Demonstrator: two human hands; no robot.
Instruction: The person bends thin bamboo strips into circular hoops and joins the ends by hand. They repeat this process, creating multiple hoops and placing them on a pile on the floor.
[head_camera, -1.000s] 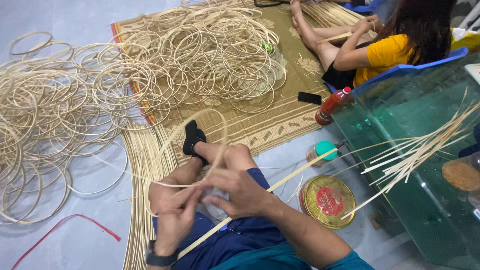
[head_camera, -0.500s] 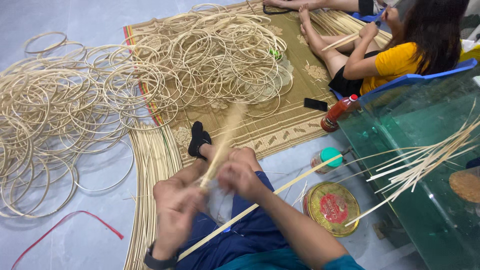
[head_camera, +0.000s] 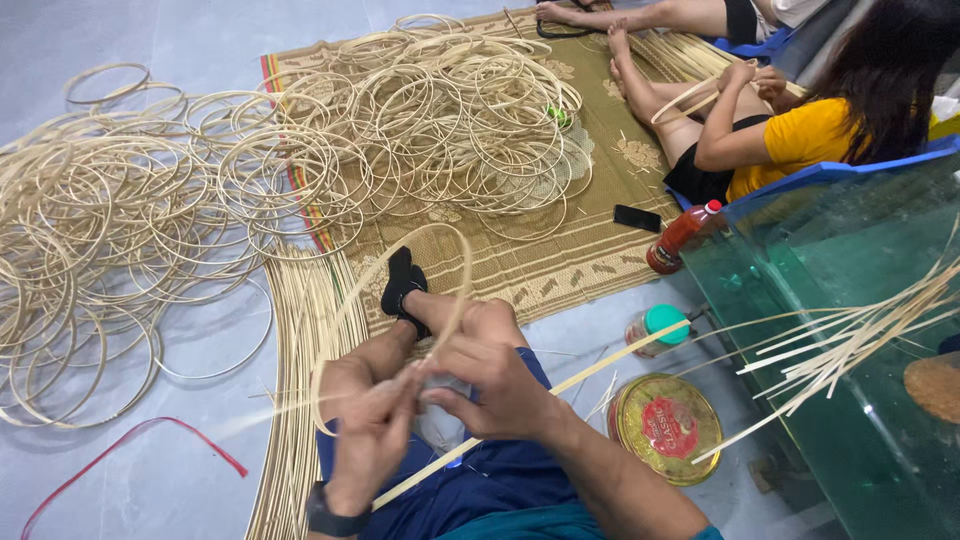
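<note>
I sit on the floor with my legs out. My left hand (head_camera: 370, 430) and my right hand (head_camera: 485, 375) meet above my lap, both pinching a thin pale cane strip (head_camera: 400, 270) that curves up into a ring over my knee. The strip's loose end blurs off to the left. A longer straight cane stick (head_camera: 600, 365) lies across my thigh, under my right hand. A black watch sits on my left wrist.
A big heap of finished cane rings (head_camera: 250, 190) covers the floor and the woven mat (head_camera: 560, 260). A bundle of straight strips (head_camera: 295, 330) lies left of my leg. A round tin (head_camera: 668, 427), green-capped jar (head_camera: 655, 328), red bottle (head_camera: 680, 235), phone (head_camera: 637, 218), glass tank (head_camera: 850, 330) and another seated person (head_camera: 790, 130) are at right.
The strip was bent into a loop, then swung upright and blurred, and now curves into a ring above my knee. My hands have stayed together over my lap.
</note>
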